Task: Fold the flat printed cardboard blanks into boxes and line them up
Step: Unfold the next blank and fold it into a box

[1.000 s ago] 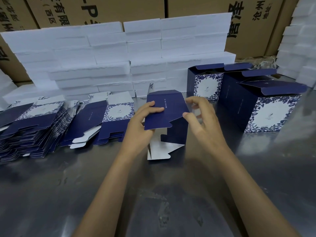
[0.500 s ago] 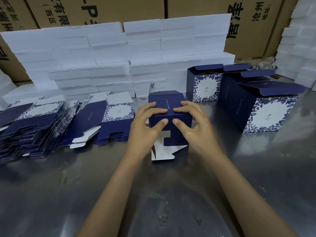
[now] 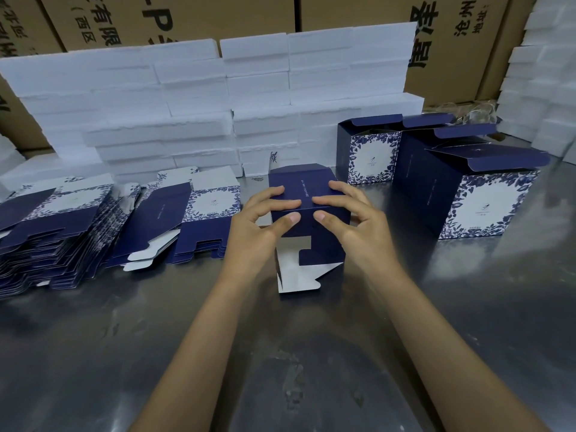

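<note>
Both hands (image 3: 258, 232) steadied — box (image 3: 311, 226) squared.

Large black Chinese characters are printed on the brown corrugated shipping cartons (image 3: 174, 20) stacked behind the white foam blocks. On the left carton "有限" can be read, with "(西区" beside it and a large "-P" to the right. On the right brown carton (image 3: 461, 29) "沧州" is legible at the head of a smaller line, next to big characters that are cut off. A thin line of pale lettering on the navy blue half-folded cardboard box (image 3: 304, 194) is too small to be read, as is the small logo on the white panel of the nearest finished floral-bordered box (image 3: 486, 210).
</note>
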Motion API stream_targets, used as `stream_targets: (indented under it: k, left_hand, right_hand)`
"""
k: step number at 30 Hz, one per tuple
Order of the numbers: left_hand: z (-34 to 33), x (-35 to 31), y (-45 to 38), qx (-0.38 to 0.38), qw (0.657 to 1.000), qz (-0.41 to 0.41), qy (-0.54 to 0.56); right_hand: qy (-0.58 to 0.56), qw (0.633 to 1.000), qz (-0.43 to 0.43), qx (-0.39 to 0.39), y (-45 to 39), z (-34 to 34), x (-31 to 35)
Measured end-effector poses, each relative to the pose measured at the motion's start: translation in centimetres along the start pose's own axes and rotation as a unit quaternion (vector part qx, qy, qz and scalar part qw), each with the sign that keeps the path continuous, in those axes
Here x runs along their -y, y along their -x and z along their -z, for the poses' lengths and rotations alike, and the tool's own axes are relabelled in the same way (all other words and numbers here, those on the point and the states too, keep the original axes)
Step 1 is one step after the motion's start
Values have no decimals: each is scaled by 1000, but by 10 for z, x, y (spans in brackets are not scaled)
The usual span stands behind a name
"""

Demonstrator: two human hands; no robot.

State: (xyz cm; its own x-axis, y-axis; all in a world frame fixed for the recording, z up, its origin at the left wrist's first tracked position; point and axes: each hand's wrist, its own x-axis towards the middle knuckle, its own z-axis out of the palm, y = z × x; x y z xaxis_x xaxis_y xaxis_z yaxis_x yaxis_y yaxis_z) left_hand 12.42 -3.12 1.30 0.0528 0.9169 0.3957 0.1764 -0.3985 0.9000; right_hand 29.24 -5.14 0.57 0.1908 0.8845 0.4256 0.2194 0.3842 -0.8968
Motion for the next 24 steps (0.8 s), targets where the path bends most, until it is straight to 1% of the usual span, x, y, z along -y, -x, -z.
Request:
stream_targets:
  k: [3, 6, 9, 12, 14, 16, 18, 20, 22, 24]
  left_hand:
    - [2, -2, 0, 19, 1000, 6, 11]
    - [9, -1, -2, 43, 998, 22, 31]
    - [11, -1, -2, 29, 997, 36, 62]
    - [6, -2, 0, 13, 997, 45, 59]
    - [9, 1, -1, -12, 998, 43, 40]
    - [15, 3, -4, -58, 997, 48, 30]
    - [19, 7, -5, -110, 991, 72, 35]
    - [20, 12, -4, -153, 980, 115, 54]
    - [21, 16, -3, -177, 966, 162, 92]
    - [18, 16, -3, -168, 961, 192, 110]
  right_hand:
    - [-18, 1000, -10, -6, -1, 3, -2]
    - [-31, 999, -25, 3, -1, 7, -5]
    - [-57, 998, -32, -5, -2, 9, -5]
    - [-72, 997, -40, -1, -3, 12, -7]
    - [-105, 992, -63, 15, -4, 15, -10]
    - [-152, 981, -117, 26, -7, 20, -13]
    - [-166, 971, -171, 1, -10, 25, -18]
    - [-161, 960, -228, -19, -11, 26, -22]
    - [-140, 958, -249, 15, -6, 21, -23]
    - [-133, 962, -229, 72, -3, 13, -19]
